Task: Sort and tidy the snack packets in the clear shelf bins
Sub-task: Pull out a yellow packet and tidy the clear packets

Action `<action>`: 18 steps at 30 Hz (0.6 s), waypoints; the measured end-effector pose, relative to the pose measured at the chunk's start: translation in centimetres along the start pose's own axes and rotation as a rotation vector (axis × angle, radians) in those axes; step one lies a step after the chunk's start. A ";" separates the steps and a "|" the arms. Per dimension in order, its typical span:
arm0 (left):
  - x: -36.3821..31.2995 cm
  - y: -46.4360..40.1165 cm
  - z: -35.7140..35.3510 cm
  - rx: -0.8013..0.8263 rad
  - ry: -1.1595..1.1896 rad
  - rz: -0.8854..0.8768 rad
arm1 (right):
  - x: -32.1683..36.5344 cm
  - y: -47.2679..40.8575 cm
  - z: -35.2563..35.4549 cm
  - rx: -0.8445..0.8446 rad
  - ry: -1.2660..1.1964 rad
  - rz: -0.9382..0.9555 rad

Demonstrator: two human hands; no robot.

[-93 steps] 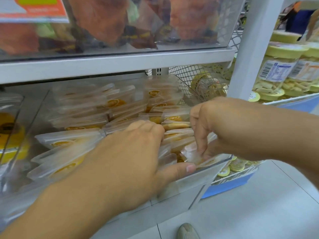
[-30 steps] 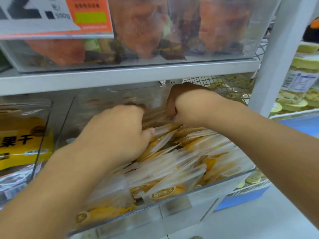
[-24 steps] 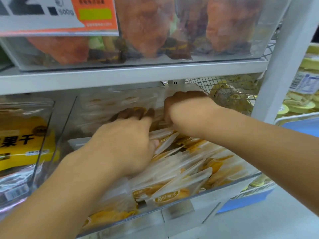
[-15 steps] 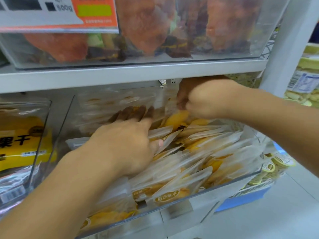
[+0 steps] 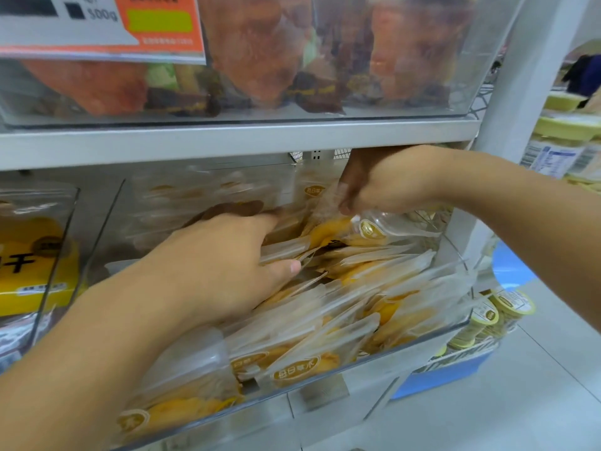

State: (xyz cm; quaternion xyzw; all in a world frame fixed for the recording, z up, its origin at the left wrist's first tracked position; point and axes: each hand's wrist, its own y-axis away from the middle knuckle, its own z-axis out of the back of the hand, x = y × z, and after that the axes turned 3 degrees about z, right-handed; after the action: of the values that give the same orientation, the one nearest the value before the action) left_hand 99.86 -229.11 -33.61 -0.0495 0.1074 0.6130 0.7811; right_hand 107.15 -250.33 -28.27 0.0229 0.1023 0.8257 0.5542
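Two hands in bin (image 5: pixel 455 327) — left (image 5: pixel 224 265) flat on packets (image 5: pixel 325 320), right (image 5: pixel 383 187) pinching one packet (image 5: pixel 374 227) above.

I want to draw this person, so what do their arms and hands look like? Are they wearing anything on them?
Both arms are bare as far up as the picture shows: no sleeves, gloves, watch, bracelets or rings in view. The left hand shows a short, plain thumbnail with no polish. The right hand has its fingertips in shadow, so its nails cannot be seen.

One head-worn camera looks forward and slightly down, close to the clear bin (image 5: pixel 455 323).
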 end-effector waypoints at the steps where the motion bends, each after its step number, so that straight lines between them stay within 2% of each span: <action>1: 0.1 0.0 0.0 -0.012 -0.003 -0.013 | -0.6 0.0 -0.1 -0.012 -0.126 0.009; 5: 0.1 0.1 -0.2 -0.015 -0.031 -0.048 | -2.9 0.5 -0.9 -0.096 -0.573 0.024; 7: 0.0 0.1 -0.1 -0.014 -0.052 -0.052 | -3.4 1.0 -1.2 -0.143 -0.570 0.083; 10: 0.0 0.1 -0.1 -0.030 -0.061 -0.063 | -2.7 1.4 -1.8 -0.196 -0.191 0.200; 12: 0.1 0.2 0.0 -0.030 -0.061 -0.064 | -1.9 1.4 -2.2 -0.179 0.114 0.184; 18: -0.4 0.4 0.3 -0.090 -0.106 -0.033 | 0.9 2.3 -2.1 -0.106 0.391 0.105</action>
State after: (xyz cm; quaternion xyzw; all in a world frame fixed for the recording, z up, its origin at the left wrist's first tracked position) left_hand 99.39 -229.28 -33.24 -0.0542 0.0374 0.6059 0.7928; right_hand 104.41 -250.67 -29.99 -0.1618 0.1629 0.8465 0.4803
